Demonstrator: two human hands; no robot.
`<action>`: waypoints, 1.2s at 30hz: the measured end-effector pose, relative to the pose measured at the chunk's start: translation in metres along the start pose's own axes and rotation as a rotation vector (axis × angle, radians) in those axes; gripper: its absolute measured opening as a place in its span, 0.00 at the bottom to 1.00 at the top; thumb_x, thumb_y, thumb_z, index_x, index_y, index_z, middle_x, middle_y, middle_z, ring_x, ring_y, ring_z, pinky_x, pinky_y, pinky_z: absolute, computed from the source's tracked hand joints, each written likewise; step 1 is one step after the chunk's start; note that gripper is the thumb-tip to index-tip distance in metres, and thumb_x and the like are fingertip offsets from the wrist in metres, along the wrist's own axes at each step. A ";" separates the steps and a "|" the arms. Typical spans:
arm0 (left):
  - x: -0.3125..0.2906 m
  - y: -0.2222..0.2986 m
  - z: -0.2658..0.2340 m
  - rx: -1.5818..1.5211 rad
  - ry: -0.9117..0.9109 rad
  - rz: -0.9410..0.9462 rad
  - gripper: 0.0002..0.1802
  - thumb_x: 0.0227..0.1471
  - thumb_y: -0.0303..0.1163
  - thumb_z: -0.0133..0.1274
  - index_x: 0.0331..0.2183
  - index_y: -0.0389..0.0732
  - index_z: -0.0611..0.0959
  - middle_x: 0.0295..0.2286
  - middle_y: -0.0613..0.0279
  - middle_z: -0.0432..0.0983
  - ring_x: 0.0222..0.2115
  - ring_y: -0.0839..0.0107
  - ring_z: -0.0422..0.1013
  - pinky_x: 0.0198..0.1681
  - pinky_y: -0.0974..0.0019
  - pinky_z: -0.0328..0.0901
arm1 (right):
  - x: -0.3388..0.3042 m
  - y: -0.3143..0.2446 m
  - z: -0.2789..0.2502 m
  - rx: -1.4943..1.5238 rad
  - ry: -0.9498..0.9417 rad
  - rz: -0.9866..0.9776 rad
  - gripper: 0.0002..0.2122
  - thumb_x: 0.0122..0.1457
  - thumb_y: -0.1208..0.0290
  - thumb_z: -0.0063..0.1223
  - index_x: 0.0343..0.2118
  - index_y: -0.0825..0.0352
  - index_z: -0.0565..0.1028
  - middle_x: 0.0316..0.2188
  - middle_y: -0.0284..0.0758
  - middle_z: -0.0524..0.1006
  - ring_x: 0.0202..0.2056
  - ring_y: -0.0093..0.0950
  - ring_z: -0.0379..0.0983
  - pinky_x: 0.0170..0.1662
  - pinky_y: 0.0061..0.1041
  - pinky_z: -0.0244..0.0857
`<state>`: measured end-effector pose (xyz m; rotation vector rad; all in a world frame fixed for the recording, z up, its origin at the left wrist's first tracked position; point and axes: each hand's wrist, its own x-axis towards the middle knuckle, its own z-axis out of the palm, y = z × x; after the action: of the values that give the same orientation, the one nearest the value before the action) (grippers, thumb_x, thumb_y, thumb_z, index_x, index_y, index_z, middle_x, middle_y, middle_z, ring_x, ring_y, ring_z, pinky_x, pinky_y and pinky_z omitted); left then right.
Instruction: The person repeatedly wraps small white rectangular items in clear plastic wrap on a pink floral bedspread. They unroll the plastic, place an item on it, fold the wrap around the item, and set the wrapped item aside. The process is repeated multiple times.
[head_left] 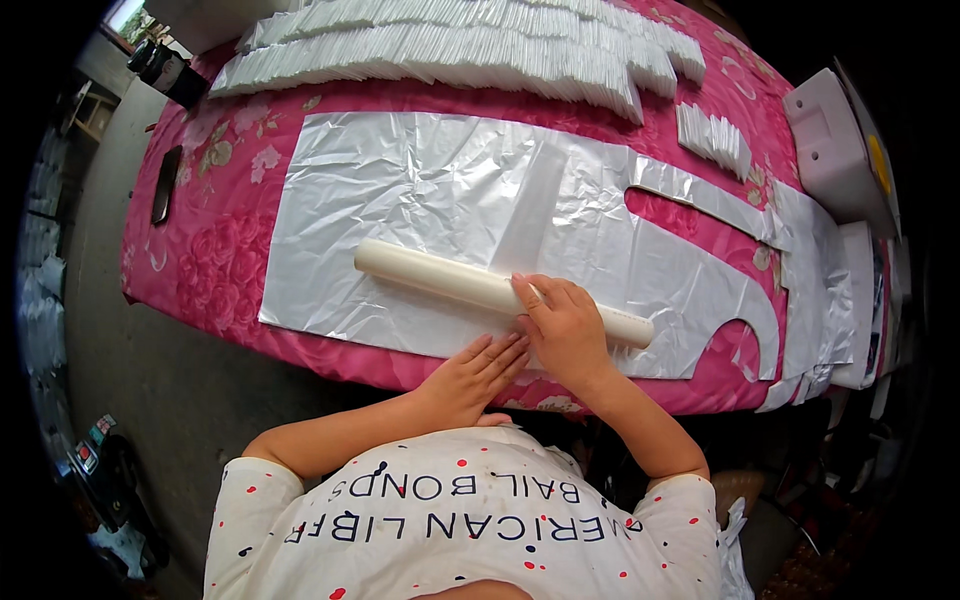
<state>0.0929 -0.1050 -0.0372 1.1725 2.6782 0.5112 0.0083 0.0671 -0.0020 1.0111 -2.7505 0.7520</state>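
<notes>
Roll (500, 290) lies mid-bag (420, 200) on our surface (210, 280) | right hand (565, 330) fingers spread flat on roll | left hand (470, 375) fingers together, flat on bag edge | we judge rolling barely begun, most bag unrolled

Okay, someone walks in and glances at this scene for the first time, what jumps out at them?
First, the big white plastic sheet spread flat across the pink flowered tablecloth, filling the middle of the table. On it, near the front edge, lies a pale tube; the right hand rests on it, and the left hand lies flat on the sheet beside it. Along the far edge run long rows of stacked white packets.
</notes>
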 end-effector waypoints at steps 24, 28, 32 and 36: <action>-0.006 0.007 0.020 0.321 0.077 0.039 0.29 0.52 0.35 0.37 0.56 0.38 0.61 0.58 0.55 0.50 0.60 0.62 0.46 0.61 0.56 0.41 | 0.023 0.042 -0.009 -0.031 0.026 -0.107 0.23 0.42 0.77 0.57 0.46 0.61 0.71 0.42 0.32 0.72 0.44 0.32 0.67 0.48 0.33 0.59; -0.005 0.006 0.017 0.326 0.073 0.048 0.29 0.52 0.35 0.37 0.56 0.39 0.61 0.59 0.55 0.49 0.60 0.62 0.45 0.61 0.56 0.40 | 0.075 0.081 0.000 -0.117 0.143 -0.089 0.22 0.44 0.77 0.57 0.46 0.59 0.72 0.42 0.31 0.73 0.44 0.32 0.67 0.48 0.31 0.60; -0.012 -0.001 0.008 0.236 0.113 0.135 0.28 0.51 0.34 0.39 0.54 0.38 0.63 0.58 0.53 0.51 0.59 0.62 0.47 0.60 0.57 0.43 | 0.101 0.094 0.003 -0.096 0.215 -0.066 0.22 0.45 0.79 0.55 0.47 0.62 0.71 0.43 0.33 0.72 0.45 0.34 0.66 0.50 0.33 0.59; -0.020 -0.012 0.000 0.056 0.170 0.195 0.26 0.48 0.33 0.43 0.51 0.35 0.67 0.54 0.52 0.58 0.55 0.61 0.56 0.57 0.60 0.53 | 0.079 0.069 -0.008 0.059 0.177 -0.102 0.21 0.44 0.82 0.52 0.45 0.65 0.71 0.45 0.37 0.71 0.47 0.36 0.65 0.51 0.34 0.60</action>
<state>0.0983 -0.1270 -0.0409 1.4792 2.7490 0.5933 -0.0971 0.0703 -0.0020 1.0333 -2.5216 0.8662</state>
